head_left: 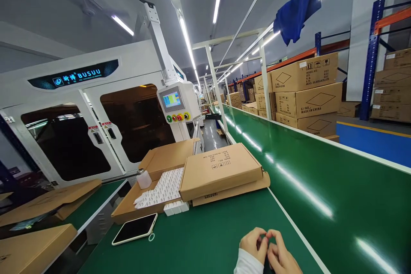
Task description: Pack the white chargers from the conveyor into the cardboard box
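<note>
My left hand (253, 245) and my right hand (281, 253) meet at the bottom of the view, over the near end of the green table (199, 244). Fingers of both are curled and pinched, their tips touching or nearly so. Whatever may be between them is hidden or too small to make out. Up and to the left, an open cardboard box (123, 210) holds rows of small white parts (165, 187) and a white container (144, 179). A few white blocks (176, 208) sit against its front edge.
A closed carton (221, 169) lies on flattened cardboard beside the open box. At the left are a phone (135, 229) and a small ring (151, 237). A green conveyor belt (308, 171) runs along the right. Behind stands a white machine with a control panel (171, 99).
</note>
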`<state>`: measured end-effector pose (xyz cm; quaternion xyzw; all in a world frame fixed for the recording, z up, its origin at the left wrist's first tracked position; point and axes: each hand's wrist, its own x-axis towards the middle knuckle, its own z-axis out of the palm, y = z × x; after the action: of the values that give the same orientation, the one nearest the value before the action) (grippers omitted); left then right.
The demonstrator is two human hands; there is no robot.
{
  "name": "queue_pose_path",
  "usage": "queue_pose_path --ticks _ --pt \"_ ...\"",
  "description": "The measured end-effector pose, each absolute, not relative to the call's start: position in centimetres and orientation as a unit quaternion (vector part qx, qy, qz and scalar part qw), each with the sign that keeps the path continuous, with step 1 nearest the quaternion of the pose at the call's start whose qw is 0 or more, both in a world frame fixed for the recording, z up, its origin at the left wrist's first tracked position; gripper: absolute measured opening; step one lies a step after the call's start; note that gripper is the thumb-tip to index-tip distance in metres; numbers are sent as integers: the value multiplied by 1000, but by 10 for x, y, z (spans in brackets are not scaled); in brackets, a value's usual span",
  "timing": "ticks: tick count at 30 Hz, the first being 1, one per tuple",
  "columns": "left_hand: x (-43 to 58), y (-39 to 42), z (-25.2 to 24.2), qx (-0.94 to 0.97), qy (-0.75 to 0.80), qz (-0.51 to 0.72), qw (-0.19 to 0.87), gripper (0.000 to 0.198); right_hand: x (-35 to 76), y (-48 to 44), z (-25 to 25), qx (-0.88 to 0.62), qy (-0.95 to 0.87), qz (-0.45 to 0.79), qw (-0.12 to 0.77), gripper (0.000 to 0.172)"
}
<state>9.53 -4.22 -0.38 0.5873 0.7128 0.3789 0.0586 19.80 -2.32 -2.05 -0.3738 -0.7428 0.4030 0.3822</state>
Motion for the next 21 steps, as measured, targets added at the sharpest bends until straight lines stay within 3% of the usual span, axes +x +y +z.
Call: queue_pose_path --ticks 21 --pt "87 -33 -16 522 690 480 145 16 197 -20 -32 -365 -785 379 328 34"
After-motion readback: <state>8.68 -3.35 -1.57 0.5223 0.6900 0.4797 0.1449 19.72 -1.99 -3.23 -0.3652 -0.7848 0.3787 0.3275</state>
